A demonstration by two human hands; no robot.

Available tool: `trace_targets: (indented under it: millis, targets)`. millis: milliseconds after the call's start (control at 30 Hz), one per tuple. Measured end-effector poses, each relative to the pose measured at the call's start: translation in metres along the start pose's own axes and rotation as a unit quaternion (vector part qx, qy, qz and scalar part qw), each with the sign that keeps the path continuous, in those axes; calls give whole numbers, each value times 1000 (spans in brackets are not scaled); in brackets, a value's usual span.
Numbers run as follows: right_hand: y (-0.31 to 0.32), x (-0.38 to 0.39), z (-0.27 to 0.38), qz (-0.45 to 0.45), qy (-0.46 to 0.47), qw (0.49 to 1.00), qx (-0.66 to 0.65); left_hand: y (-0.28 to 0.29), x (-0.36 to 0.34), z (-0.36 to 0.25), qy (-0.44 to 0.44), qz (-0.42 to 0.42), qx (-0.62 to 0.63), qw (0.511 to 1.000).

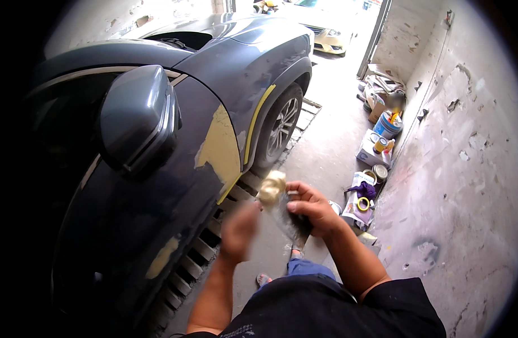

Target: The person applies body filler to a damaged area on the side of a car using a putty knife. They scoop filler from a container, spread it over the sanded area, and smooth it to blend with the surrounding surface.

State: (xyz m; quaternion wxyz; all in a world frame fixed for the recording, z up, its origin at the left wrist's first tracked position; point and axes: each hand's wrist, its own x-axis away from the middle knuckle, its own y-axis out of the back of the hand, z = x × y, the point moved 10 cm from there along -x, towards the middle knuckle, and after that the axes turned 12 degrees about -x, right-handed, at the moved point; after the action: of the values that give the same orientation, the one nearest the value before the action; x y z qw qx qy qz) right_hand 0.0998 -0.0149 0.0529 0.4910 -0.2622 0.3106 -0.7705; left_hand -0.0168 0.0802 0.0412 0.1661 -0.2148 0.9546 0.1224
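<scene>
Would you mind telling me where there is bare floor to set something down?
A broad bare stretch of floor lies between the front wheel and the white carton. It is crowded along the right-hand wall, with a blue bucket, cans and a purple cloth; beside the car, the slotted grating has open gaps.

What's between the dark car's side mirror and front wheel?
Head view: dark bodywork with a pale yellow patch, then a narrow yellow strip, then dark arch trim.
</scene>
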Motion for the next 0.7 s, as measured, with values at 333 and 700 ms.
trace_targets:
  millis: [333,700]
  targets:
    - [-90,23,39,273,189,849,412,-38,28,-1,161,166,593,771]
    - [-76,13,12,72,315,714,621,-3,3,22,141,-126,368,910]
